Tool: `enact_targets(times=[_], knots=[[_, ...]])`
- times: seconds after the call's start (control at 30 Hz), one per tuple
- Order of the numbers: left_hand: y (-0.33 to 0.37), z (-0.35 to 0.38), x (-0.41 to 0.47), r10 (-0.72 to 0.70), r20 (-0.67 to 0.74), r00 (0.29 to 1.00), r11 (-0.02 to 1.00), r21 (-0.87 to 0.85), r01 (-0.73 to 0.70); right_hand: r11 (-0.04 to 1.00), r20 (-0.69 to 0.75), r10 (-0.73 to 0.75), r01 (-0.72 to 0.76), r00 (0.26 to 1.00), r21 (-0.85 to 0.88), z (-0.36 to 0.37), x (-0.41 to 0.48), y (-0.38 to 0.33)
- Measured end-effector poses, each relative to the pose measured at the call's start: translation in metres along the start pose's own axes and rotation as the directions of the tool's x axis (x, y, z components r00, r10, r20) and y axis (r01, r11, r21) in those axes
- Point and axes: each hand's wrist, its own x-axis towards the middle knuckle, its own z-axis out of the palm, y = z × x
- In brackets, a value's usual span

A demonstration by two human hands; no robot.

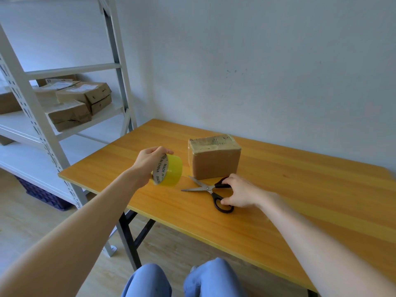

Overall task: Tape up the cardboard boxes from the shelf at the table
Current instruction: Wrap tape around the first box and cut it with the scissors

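Over the near-left part of the table (300,200), left hand (147,162) holds the yellow tape roll (171,171) in the air, fingers curled round its rim, core facing the camera; free end of tape not visible, cannot tell if any is peeled. Right hand (241,192) rests on the table, fingers curled onto the black handles of the scissors (211,190), which lie flat with blades parted, tips pointing left. Cardboard box (214,160) stands upright mid-table, just beyond the scissors, touched by neither hand; glossy strips already show on its top. More boxes (83,97) sit on the shelf (53,144) at far left. Judged step: readying tools to tape this box. To do it well: find the tape end first, stick it down one side, run it taut over the top seam, press flat, then cut close to the roll. Box looks light, likely to slide, so brace it. Mind the open blades near the tape hand
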Motion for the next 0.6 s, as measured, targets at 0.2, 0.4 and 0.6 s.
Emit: enact_targets(times=[0.2,0.4,0.6], knots=[[0.004,0.008,-0.008,0.014,0.162,0.987,0.999,-0.03,-0.009,0.995,-0.206,-0.035,0.054,0.978,0.084,-0.004,-0.006,-0.005],[0.011,0.021,-0.013,0.012,0.278,0.961,1.0,0.02,-0.018,0.764,-0.493,-0.135,0.407,0.859,0.5,-0.019,-0.004,-0.054],[0.018,0.025,-0.015,0.015,0.337,0.941,0.999,0.028,-0.026,0.618,-0.475,-0.123,0.442,0.871,0.65,-0.024,0.0,-0.081]])
